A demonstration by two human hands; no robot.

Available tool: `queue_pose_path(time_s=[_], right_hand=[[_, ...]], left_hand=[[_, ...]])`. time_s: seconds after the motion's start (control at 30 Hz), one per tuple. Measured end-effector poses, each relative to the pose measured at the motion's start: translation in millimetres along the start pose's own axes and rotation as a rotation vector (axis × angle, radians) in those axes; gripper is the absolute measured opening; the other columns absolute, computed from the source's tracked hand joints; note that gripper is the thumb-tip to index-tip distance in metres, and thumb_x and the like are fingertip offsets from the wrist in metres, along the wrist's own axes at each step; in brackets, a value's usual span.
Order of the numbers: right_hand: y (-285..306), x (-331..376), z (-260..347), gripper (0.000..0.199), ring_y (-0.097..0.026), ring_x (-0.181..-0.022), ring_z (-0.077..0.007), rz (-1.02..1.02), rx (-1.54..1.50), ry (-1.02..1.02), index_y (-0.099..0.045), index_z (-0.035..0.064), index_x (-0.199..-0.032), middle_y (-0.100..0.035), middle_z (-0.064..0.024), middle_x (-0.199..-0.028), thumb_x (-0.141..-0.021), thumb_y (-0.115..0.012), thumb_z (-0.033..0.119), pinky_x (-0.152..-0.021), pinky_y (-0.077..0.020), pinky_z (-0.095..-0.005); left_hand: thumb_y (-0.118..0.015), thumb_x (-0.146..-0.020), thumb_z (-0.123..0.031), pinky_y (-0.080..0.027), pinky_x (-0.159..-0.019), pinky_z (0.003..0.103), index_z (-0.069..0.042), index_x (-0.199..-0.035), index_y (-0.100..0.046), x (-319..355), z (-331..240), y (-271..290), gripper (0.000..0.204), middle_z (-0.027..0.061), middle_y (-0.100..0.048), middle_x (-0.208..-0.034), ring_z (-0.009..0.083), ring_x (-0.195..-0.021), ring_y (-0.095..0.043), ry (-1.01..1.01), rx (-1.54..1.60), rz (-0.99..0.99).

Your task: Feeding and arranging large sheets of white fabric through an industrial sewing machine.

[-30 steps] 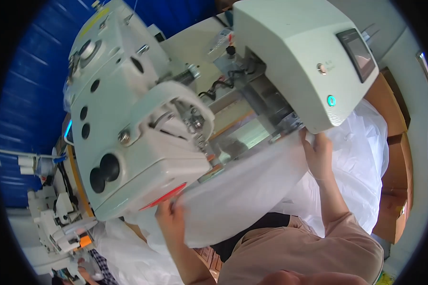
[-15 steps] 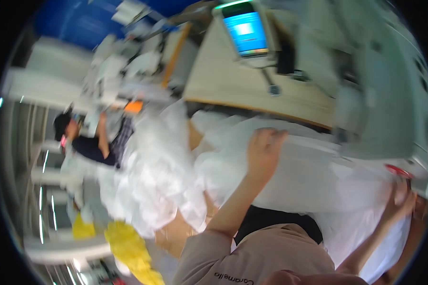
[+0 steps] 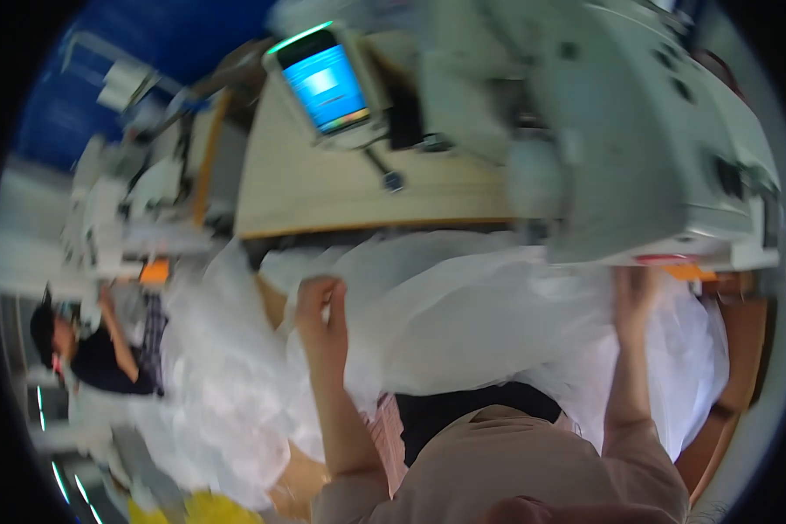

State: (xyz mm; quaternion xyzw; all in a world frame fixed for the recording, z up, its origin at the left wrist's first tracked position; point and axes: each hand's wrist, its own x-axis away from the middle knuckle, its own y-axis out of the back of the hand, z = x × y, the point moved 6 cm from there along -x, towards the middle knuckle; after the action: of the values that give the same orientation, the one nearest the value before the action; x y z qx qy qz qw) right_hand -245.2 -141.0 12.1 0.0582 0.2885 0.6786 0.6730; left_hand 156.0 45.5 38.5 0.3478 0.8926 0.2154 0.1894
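Note:
White sheer fabric point(image 3: 463, 341) lies across my lap and bunches up along the table's front edge. My left hand point(image 3: 321, 306) is closed at the fabric's left part, thumb and fingers curled together in a pinch on the cloth. Farther right, my right hand point(image 3: 635, 297) reaches up against the cloth just under the front edge of a pale sewing machine point(image 3: 629, 148). Its fingers are blurred and partly covered by the machine, so their grip does not show.
A lit blue touchscreen point(image 3: 325, 87) stands on the pale tabletop point(image 3: 306, 188). More white fabric point(image 3: 210, 375) is heaped at left, near a seated person in dark clothing point(image 3: 105, 349). A brown cardboard box point(image 3: 741, 358) is at right, and something yellow point(image 3: 214, 506) lies at lower left.
The view has swung, so table and machine sit farther left. My right hand has come in from the machine's far right end to its front edge. My left hand has shifted left along the fabric.

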Motion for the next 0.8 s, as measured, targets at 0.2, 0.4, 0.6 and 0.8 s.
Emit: queue_pose_path(time_s=[0.2, 0.4, 0.6, 0.8], right_hand=[[-5, -5, 28, 0.015, -0.057, -0.071, -0.0202, 0.095, 0.212, -0.098, -0.051, -0.0001, -0.090, -0.056, -0.0152, -0.073, -0.077, -0.060, 0.002, -0.062, -0.0420, -0.0306], [-10, -11, 54, 0.027, -0.057, -0.066, -0.0285, 0.077, 0.471, 0.360, -0.051, -0.0011, -0.098, -0.056, -0.0155, -0.076, -0.074, -0.062, -0.001, -0.056, -0.0434, -0.0345], [-13, -11, 55, 0.029, -0.054, -0.068, -0.0280, 0.182, 0.147, 0.230, -0.051, 0.0020, -0.101, -0.054, -0.0110, -0.082, -0.076, -0.064, 0.004, -0.058, -0.0439, -0.0358], [25, -10, 46, 0.021, -0.051, -0.066, -0.0273, 0.316, 0.101, 0.239, -0.053, 0.0049, -0.099, -0.051, -0.0087, -0.078, -0.080, -0.062, 0.006, -0.069, -0.0459, -0.0376]], left_hand=[[-0.061, -0.075, -0.001, -0.048, -0.065, 0.031, -0.006, -0.094, -0.060, 31, -54, -82, 0.019, 0.0106, -0.055, -0.087, 0.0255, -0.078, -0.058, -0.247, -0.224, 0.342], [-0.058, -0.075, 0.001, -0.047, -0.065, 0.036, -0.005, -0.094, -0.061, 56, -38, -10, 0.020, 0.0099, -0.053, -0.088, 0.0260, -0.075, -0.057, -0.099, -0.539, -0.043], [-0.056, -0.075, 0.003, -0.046, -0.062, 0.030, -0.004, -0.092, -0.059, 62, -30, 32, 0.019, 0.0088, -0.052, -0.086, 0.0202, -0.069, -0.054, 0.235, -0.410, -0.098], [-0.055, -0.075, 0.005, -0.042, -0.059, 0.024, -0.001, -0.088, -0.056, 23, -56, 0, 0.014, 0.0070, -0.050, -0.082, 0.0153, -0.063, -0.047, -0.093, -0.582, 0.076]])
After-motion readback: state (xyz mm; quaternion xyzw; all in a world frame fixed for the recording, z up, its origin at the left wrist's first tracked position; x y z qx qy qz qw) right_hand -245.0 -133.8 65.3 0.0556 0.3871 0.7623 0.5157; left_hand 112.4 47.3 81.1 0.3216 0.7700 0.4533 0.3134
